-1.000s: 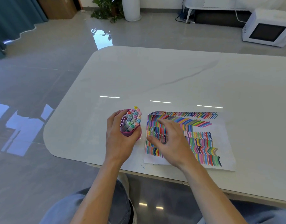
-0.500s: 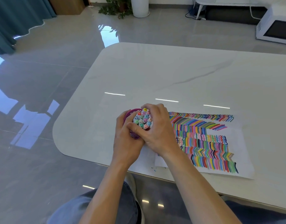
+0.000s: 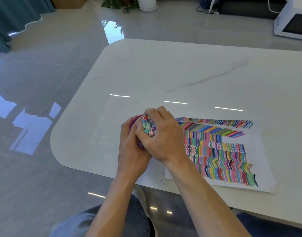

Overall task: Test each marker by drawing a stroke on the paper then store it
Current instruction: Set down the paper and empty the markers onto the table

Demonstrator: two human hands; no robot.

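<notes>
A bundle of several markers (image 3: 149,126) with coloured caps stands in a purple cup (image 3: 135,121) near the table's front edge. My left hand (image 3: 132,147) grips the cup from the left and below. My right hand (image 3: 164,134) curls round the markers' tops from the right, covering part of the bundle. A sheet of paper (image 3: 249,139) covered with rows of coloured strokes lies flat just right of my hands.
The white marble table (image 3: 164,74) has a rounded left corner and a near edge just under my wrists. A white microwave (image 3: 293,23) sits on the floor at the far right. A potted plant (image 3: 128,4) stands at the back.
My right hand left the paper and moved left onto the markers in the cup, where it now grips them. My left hand kept its hold on the cup.
</notes>
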